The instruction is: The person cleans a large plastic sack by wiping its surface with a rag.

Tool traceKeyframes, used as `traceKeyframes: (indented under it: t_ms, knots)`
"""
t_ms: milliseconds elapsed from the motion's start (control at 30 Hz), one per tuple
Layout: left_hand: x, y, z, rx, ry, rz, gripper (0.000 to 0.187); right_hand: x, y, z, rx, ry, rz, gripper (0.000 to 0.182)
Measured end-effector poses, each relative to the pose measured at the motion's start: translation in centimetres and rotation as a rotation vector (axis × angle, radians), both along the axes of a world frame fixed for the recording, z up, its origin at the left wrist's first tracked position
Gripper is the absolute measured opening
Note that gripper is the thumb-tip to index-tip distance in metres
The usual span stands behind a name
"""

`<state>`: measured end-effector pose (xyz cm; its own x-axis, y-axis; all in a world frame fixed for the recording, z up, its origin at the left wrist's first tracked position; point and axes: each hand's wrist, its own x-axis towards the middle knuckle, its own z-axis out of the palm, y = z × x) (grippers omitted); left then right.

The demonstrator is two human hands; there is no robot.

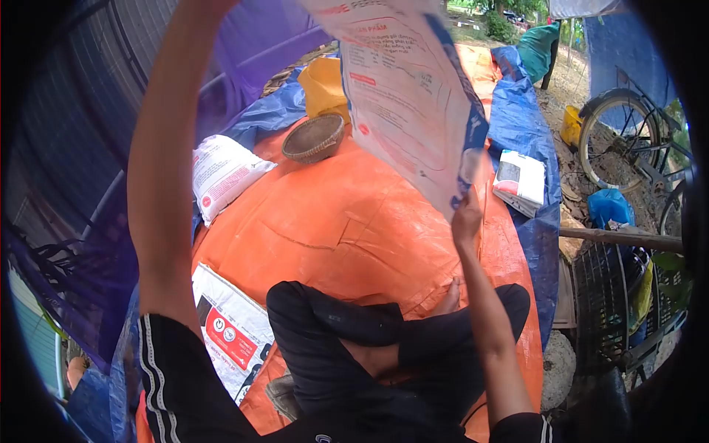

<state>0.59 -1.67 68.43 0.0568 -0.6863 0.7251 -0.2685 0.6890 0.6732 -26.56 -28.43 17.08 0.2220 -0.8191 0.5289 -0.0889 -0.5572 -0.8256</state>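
A white printed sack (402,96) with blue edges hangs raised in front of me and looks flat. My right hand (467,215) is closed on its lower right corner. My left arm reaches up past the top edge of the view, so the left hand itself is cut off and its hold is hidden. Below the sack, an orange tarp (310,221) covers the ground where I sit cross-legged. A round woven basket (314,138) rests on it, left of the sack.
A full white sack (227,176) lies at the left, and a flat printed sack (233,332) beside my knee. Folded white sacks (520,181) are stacked at the right. Behind the basket is a yellow container (323,85). A bicycle (620,140) stands beyond the blue tarp (526,111).
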Motion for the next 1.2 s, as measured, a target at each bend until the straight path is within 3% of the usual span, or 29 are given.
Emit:
traceKeyframes:
  t_ms: [67,100,133,167,200,233,267,300,333,400,500,533,600,667,767,833,867,900,967,1033,1100,1133,1200]
  knots:
    - [4.2,5.8,-5.5,-0.046,0.002,0.291,0.036,-3.6,-1.8,1.2,-0.189,0.113,-0.107,0.025]
    - [2.4,10.0,-11.3,-0.071,0.001,0.438,0.03,-6.1,-1.8,1.8,-0.327,0.218,-0.172,0.025]
    - [1.2,12.8,-14.7,0.101,0.471,0.456,0.031,-8.1,-2.2,1.1,-0.524,0.236,-0.189,0.027]
    - [2.5,16.3,-20.0,0.156,0.446,0.701,0.035,-10.0,-2.1,0.3,-0.72,0.253,-0.206,0.028]
    - [1.0,18.2,-25.6,0.184,0.174,0.953,0.036,-12.1,-1.2,0.0,-0.777,0.327,-0.12,0.03]
    - [-0.8,20.5,-29.9,0.273,0.43,0.849,0.036,-14.2,-0.2,-0.1,-0.831,0.405,-0.033,0.032]
    - [1.2,24.3,-34.9,0.464,0.593,0.904,0.037,-15.7,0.5,0.1,-0.828,0.415,-0.04,0.032]
    - [2.7,27.8,-40.6,0.546,0.779,0.87,0.04,-17.0,1.3,0.4,-0.848,0.479,0.125,0.031]
    - [-2.2,27.3,-40.6,0.612,0.939,0.779,0.045,-18.0,1.9,0.4,-0.86,0.545,0.293,0.03]
    - [-3.0,31.3,-44.9,0.711,1.104,0.908,0.052,-18.8,3.0,0.3,-0.871,0.595,0.301,0.03]
    - [-4.4,33.4,-47.2,0.616,1.127,0.874,0.054,-17.8,3.5,0.2,-0.734,0.752,0.234,0.039]
    - [-7.2,31.4,-44.4,0.611,1.199,0.848,0.052,-17.0,3.2,-0.2,-0.754,0.812,0.177,0.036]
    - [-6.9,31.6,-44.9,0.695,1.215,0.826,0.046,-16.1,1.4,-1.8,-0.776,0.876,0.092,0.034]
    - [-5.4,32.5,-46.3,0.716,1.191,0.85,0.042,-14.5,0.0,-3.6,-0.288,1.192,0.284,0.034]
    - [2.3,35.0,-52.6,0.815,1.116,0.91,0.032,-11.5,-1.4,-2.1,-0.425,1.035,0.174,0.024]
    - [4.4,33.4,-54.4,0.849,0.576,0.953,0.022,-9.2,-3.2,0.6,-0.517,1.021,0.177,0.012]
    - [5.8,31.6,-53.3,0.889,0.824,0.802,0.019,-7.9,-4.6,1.7,-0.568,1.01,0.171,0.01]
    - [6.7,29.8,-52.6,0.883,0.822,0.791,0.019,-6.3,-6.0,2.7,-0.585,1.013,0.114,0.011]
    - [8.0,26.4,-51.0,0.59,-0.249,0.825,0.016,-3.2,-9.9,4.2,-0.597,1.022,0.023,0.015]
    - [11.4,22.3,-49.6,0.463,-0.331,0.73,0.016,-0.9,-13.1,6.9,-0.595,0.973,-0.058,0.016]
    - [19.9,21.6,-54.2,0.155,-0.405,0.904,0.017,0.1,-14.4,10.9,-0.604,0.879,-0.141,0.017]
    - [19.1,20.4,-51.8,0.154,-0.402,0.905,0.017,0.2,-15.3,12.3,-0.674,0.826,-0.179,0.014]
    - [14.7,18.1,-44.0,0.341,0.033,0.663,0.017,-1.7,-13.1,16.9,-0.689,0.791,-0.265,0.024]
